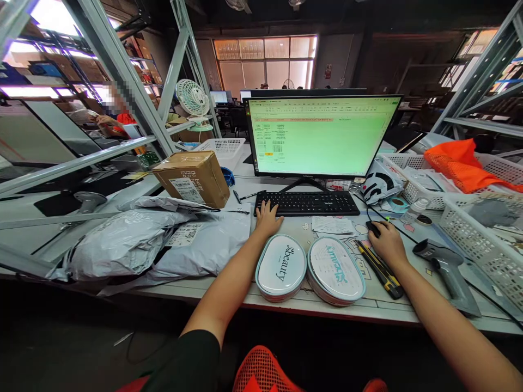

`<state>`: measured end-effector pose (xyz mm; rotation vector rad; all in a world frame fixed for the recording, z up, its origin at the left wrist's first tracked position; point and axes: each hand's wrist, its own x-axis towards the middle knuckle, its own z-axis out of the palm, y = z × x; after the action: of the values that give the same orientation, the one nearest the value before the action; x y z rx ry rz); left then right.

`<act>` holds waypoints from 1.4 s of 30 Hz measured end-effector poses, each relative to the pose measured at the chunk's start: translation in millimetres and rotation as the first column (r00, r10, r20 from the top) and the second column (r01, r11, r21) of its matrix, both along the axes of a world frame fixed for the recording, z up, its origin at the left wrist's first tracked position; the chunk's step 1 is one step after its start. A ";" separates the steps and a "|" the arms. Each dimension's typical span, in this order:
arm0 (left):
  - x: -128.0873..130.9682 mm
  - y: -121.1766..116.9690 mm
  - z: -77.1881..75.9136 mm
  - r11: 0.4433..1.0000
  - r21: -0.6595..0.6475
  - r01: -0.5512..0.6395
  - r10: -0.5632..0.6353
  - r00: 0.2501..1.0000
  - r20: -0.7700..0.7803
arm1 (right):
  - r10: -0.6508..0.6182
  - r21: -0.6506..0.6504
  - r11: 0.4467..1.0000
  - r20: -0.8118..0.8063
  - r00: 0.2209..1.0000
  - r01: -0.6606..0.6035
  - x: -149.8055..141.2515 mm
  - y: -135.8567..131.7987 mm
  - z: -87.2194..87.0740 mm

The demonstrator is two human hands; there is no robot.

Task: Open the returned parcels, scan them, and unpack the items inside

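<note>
My left hand (268, 219) rests on the left end of the black keyboard (310, 203), fingers spread and holding nothing. A black computer mouse (372, 228) is under my right hand (388, 242), whose fingers wrap over it. Between my forearms sit two oval cosmetic pouches (281, 267) with pale blue rims and "Sbeauty" lettering; the right-hand pouch (336, 269) has a printed slip on its top. Beside my right wrist lie yellow-and-black utility knives (379, 270). Behind the keyboard stands a monitor (322, 136) showing a spreadsheet.
Grey mailing bags (122, 239) and a cardboard box (192, 179) fill the left side. A barcode scanner (445, 269) lies right of my forearm, near white baskets (478, 234), one with orange fabric (461, 160). A paper slip (333, 225) lies before the keyboard. Metal frame posts flank the desk.
</note>
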<state>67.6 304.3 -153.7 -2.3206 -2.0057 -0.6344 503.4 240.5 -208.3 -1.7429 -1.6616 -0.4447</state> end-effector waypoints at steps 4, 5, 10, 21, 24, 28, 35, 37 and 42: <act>-0.8 2.4 -2.7 1.000 0.012 -0.001 0.001 1.000 -0.002 | -0.002 -0.002 1.000 -0.012 1.000 0.002 -2.2 -1.2 2.4; -1.0 2.7 -3.2 1.000 0.015 0.001 -0.001 1.000 -0.002 | -0.004 -0.006 1.000 -0.016 1.000 0.004 -3.0 -1.7 3.2; -1.3 2.6 -2.9 1.000 0.026 0.018 -0.018 1.000 -0.009 | -0.035 -0.033 0.999 -0.033 0.999 0.034 -6.7 -5.3 7.8; 2.6 0.0 2.0 0.999 0.033 0.015 -0.014 0.999 -0.040 | -0.121 -0.047 0.992 -0.039 0.992 0.119 -9.6 -7.1 9.8; 4.4 -1.4 2.9 0.999 0.043 0.007 -0.004 0.998 -0.067 | -0.132 -0.067 0.989 -0.047 0.990 0.129 -11.1 -8.4 11.6; 5.5 -2.9 3.8 0.999 0.046 0.006 -0.002 0.996 -0.090 | -0.152 -0.066 0.987 -0.074 0.986 0.147 -12.5 -10.3 14.0; 4.2 -2.2 3.4 0.999 0.039 0.014 -0.010 0.995 -0.099 | -0.156 -0.084 0.985 -0.092 0.984 0.148 -15.5 -13.1 17.8; 3.9 -1.2 3.0 0.999 0.038 0.016 -0.012 0.995 -0.103 | -0.160 -0.098 0.984 -0.096 0.982 0.151 -16.4 -13.4 19.2; 3.3 2.1 2.0 0.999 0.036 0.003 0.001 0.994 -0.110 | -0.179 -0.123 0.979 -0.110 0.978 0.165 -17.5 -13.1 21.3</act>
<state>70.9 306.4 -151.7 -2.2830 -1.9300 -0.5250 485.9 227.4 -187.0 -1.9675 -1.4826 -0.3213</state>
